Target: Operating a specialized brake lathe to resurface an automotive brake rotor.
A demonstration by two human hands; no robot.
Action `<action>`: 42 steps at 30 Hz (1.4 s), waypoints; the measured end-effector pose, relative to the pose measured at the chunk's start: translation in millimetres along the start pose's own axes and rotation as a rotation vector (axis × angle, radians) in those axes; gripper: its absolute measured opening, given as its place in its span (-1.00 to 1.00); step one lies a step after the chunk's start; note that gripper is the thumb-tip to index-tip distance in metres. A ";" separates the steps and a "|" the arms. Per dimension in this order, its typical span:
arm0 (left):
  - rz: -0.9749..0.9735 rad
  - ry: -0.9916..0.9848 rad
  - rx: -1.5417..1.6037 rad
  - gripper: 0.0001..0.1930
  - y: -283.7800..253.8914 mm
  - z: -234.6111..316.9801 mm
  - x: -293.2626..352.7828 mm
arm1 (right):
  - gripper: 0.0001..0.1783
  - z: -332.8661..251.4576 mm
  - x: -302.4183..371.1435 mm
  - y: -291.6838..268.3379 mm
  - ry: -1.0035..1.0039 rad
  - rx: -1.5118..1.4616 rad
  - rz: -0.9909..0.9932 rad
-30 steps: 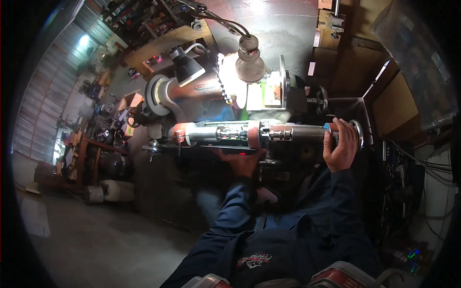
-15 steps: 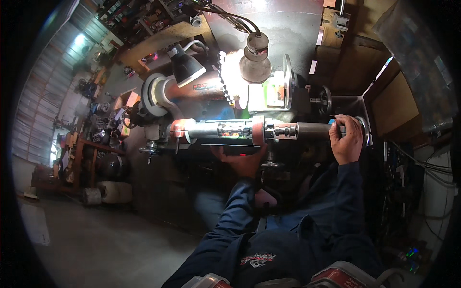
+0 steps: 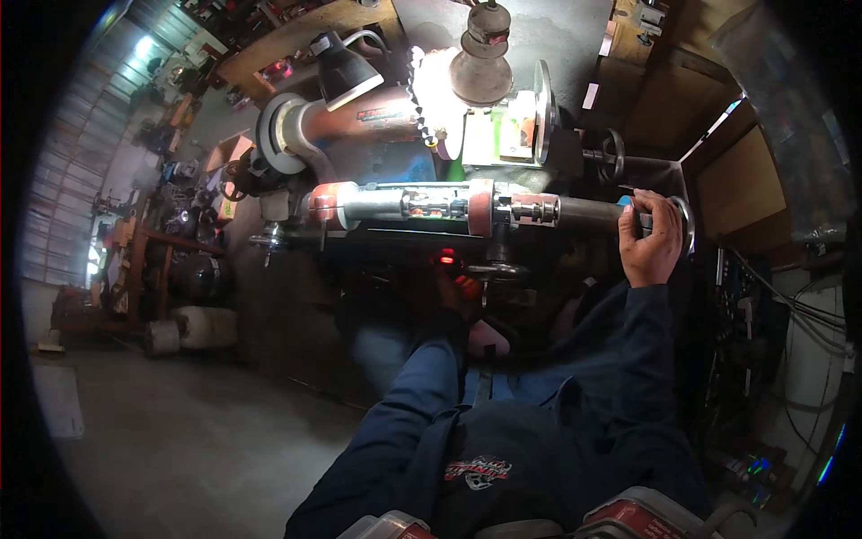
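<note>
One long metal bar [image 3: 449,205] lies level across the machine, reaching leftward from beside the person's right hand [image 3: 652,238] and passing above and beyond the left hand [image 3: 460,283]. The right hand is at the bar's right end, its fingers bent and its thumb near a blue piece [image 3: 626,201]; whether it grips firmly or only rests there, I cannot tell. The left hand is low, in deep shadow under the bar, with a few fingers lit red beside a small red light [image 3: 446,257]; whether it is closed on anything, I cannot tell. Above and slightly right of the left hand, a red collar [image 3: 481,207] circles the bar, and a second collar [image 3: 325,207] sits at the far end, up and left of that hand. A small handwheel [image 3: 498,270] is just right of the left hand, and a larger wheel [image 3: 689,225] stands just right of the right hand. Beyond the left hand, past the bar, are a rust-brown cylinder [image 3: 373,117], a black lamp [image 3: 348,79] and a pale lamp socket [image 3: 481,70] over a bright glow. Farther out, cables [image 3: 799,314] hang to the right of the right hand, and concrete floor [image 3: 206,413] spreads left of the left hand.
</note>
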State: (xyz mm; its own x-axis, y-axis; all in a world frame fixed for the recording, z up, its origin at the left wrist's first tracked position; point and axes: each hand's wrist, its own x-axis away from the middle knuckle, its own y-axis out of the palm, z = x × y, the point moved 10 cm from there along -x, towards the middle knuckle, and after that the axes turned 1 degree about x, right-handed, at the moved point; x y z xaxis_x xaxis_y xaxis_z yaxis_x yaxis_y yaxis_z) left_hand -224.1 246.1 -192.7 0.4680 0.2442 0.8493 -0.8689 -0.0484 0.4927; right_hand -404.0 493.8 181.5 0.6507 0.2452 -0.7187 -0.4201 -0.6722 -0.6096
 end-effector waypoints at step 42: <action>-0.192 1.479 -0.840 0.58 126.8 115.0 167.1 | -0.84 6.7 -49.5 39.2 0.122 -0.021 -0.121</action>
State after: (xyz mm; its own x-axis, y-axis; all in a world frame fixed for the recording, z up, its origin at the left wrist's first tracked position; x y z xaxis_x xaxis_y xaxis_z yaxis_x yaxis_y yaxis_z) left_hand -237.5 169.4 33.4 0.4518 0.8293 -0.3289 -0.8883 0.4524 -0.0794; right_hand -456.9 460.1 191.0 0.7685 0.2393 -0.5934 -0.3215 -0.6573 -0.6816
